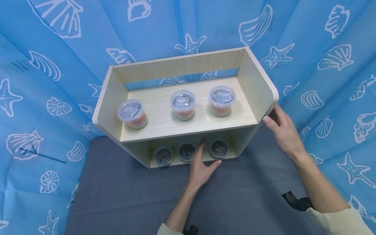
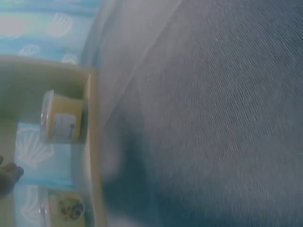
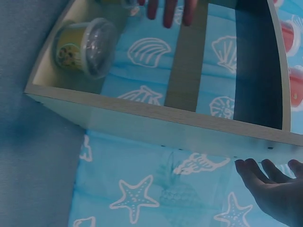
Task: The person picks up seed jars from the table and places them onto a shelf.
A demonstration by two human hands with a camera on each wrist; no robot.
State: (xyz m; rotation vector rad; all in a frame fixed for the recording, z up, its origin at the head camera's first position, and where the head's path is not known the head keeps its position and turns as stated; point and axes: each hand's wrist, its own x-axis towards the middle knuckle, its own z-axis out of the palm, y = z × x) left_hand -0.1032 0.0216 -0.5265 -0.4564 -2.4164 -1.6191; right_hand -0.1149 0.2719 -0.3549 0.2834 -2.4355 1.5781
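Note:
My left hand [image 1: 199,169] reaches into the lower level of a pale wooden shelf [image 1: 188,131], fingers spread, between a middle cup [image 1: 186,151] and a right cup [image 1: 219,148]. Its thumb is close to the right cup; contact is unclear. Yellowish contents show in a lidded cup [image 3: 75,49] in the right wrist view. Outside the shelf's right side panel, my right hand [image 1: 283,132] has its thumb near the panel's front edge. In the right wrist view its relaxed fingers [image 3: 265,176] lie against or close beside that panel.
Reddish lidded cups stand on the upper level: left [image 1: 133,114], middle [image 1: 183,105] and right [image 1: 221,101]. Another lower cup [image 1: 163,156] sits at the left. A grey cloth [image 1: 132,202] lies under the shelf, with a blue shell-patterned curtain [image 1: 58,130] behind and around.

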